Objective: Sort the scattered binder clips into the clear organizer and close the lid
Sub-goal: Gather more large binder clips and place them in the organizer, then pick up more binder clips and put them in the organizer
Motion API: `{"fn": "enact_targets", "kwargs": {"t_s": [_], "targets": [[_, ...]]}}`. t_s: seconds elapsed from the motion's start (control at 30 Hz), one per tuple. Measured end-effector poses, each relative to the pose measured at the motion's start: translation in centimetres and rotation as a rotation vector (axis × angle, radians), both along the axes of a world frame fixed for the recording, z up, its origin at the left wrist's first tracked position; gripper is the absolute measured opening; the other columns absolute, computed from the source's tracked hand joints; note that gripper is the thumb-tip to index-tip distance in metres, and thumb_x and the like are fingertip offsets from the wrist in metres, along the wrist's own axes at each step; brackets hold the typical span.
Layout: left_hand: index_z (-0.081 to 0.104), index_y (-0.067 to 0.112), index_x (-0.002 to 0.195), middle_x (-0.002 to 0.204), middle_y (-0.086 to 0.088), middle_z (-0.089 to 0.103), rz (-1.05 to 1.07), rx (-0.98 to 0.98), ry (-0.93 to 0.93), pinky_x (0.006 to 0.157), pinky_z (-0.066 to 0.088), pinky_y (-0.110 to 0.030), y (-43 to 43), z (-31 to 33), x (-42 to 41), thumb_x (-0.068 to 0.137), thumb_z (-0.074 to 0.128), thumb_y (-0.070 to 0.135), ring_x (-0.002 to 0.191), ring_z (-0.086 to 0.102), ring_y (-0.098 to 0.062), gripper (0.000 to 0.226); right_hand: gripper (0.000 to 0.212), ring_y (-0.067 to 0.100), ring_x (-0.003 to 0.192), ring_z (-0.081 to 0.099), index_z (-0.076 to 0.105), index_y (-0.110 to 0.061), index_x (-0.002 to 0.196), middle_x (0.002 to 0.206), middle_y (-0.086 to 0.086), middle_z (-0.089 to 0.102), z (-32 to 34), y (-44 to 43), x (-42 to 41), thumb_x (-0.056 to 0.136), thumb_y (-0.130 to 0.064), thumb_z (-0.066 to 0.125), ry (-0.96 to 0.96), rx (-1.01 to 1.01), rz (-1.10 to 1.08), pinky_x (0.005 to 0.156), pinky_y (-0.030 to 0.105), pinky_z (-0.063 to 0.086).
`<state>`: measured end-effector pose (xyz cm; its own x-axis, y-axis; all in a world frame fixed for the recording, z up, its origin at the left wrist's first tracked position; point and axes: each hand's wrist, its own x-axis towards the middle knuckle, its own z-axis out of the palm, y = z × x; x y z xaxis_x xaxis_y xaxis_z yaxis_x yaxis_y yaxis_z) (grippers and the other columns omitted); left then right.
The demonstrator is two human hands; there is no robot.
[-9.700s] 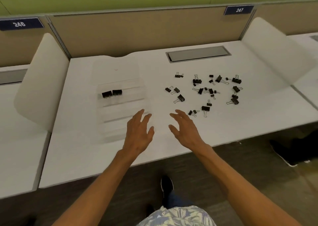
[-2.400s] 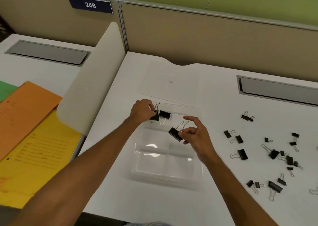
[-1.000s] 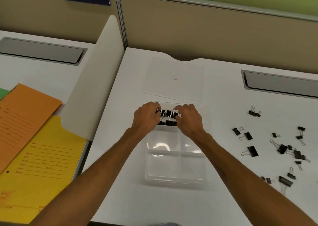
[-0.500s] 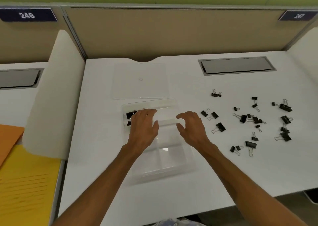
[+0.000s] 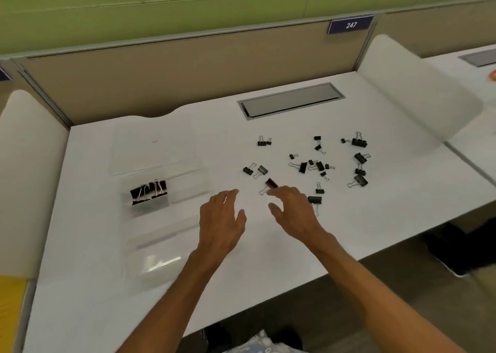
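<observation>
— While over the white desk, both hands empty? 
— Yes. Left hand palm down, fingers spread loosely, holding nothing, just right of the clear organizer. Right hand also open, fingers slightly curled, nothing gripped, fingertips right at one binder clip at the near edge of the scatter; touching it or not, cannot tell. 
— And the organizer? 
— Left part of the desk, lid off. Clear lid flat on the desk just behind it, toward the partition. 
— Anything inside? 
— A few stored clips, black with silver wire handles, packed together in the far left compartment. Other compartments look bare, though hard to read through the clear plastic and glare. 
— Rest of the clips? 
— Scattered clips of mixed sizes, spread loose across the right half of the desk, well apart from the organizer. One larger clip just beside the right hand, on its right. Another large one at the far right end of the scatter. 
— Behind all that? 
— Grey cable hatch set into the desk, and a blue tag reading 247 on the partition.
</observation>
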<state>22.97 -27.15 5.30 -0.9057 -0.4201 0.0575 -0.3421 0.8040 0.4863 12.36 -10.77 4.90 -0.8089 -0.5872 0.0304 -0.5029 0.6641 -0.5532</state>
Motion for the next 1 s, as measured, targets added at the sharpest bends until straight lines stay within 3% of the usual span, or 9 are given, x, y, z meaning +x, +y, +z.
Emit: {"fn": "enact_targets", "kwargs": {"t_s": [0.2, 0.37, 0.7, 1.0], "targets": [[0.043, 0.020, 0.142, 0.147, -0.003, 0.046, 0.045, 0.007, -0.023, 0.110, 0.032, -0.039, 8.4, 0.6, -1.0, 0.094, 0.054, 0.037, 0.131, 0.046, -0.023, 0.052, 0.046, 0.023, 0.144, 0.033, 0.049, -0.019, 0.143, 0.153, 0.005, 0.043, 0.3, 9.7, 0.0, 0.099, -0.033, 0.053, 0.086, 0.101, 0.022, 0.115, 0.041, 0.026], [0.044, 0.021, 0.141, 0.146, -0.004, 0.046, 0.039, 0.031, -0.030, 0.107, 0.031, -0.039, 13.8, 1.1, -1.6, 0.094, 0.053, 0.036, 0.128, 0.047, -0.023, 0.050, 0.050, 0.019, 0.149, 0.023, 0.042, -0.023, 0.148, 0.158, 0.001, 0.034, 0.8, 15.8, -0.3, 0.100, -0.037, 0.050, 0.079, 0.133, -0.009, 0.117, 0.040, 0.020], [0.044, 0.022, 0.141, 0.143, 0.000, 0.048, -0.026, 0.044, -0.057, 0.105, 0.029, -0.035, 18.8, 0.5, -5.7, 0.095, 0.052, 0.034, 0.126, 0.047, -0.020, 0.049, 0.050, 0.018, 0.144, 0.028, 0.042, -0.025, 0.147, 0.155, 0.002, 0.038, -0.3, 22.4, -3.9, 0.100, -0.040, 0.049, 0.006, 0.127, -0.130, 0.114, 0.038, 0.022], [0.048, 0.021, 0.137, 0.142, 0.002, 0.049, -0.045, 0.045, -0.050, 0.104, 0.032, -0.036, 20.4, -1.2, -14.5, 0.093, 0.056, 0.032, 0.125, 0.047, -0.020, 0.046, 0.047, 0.021, 0.137, 0.037, 0.048, -0.022, 0.143, 0.148, 0.003, 0.045, -1.3, 24.2, -12.2, 0.099, -0.037, 0.053, 0.008, 0.128, -0.156, 0.110, 0.039, 0.029]]}}
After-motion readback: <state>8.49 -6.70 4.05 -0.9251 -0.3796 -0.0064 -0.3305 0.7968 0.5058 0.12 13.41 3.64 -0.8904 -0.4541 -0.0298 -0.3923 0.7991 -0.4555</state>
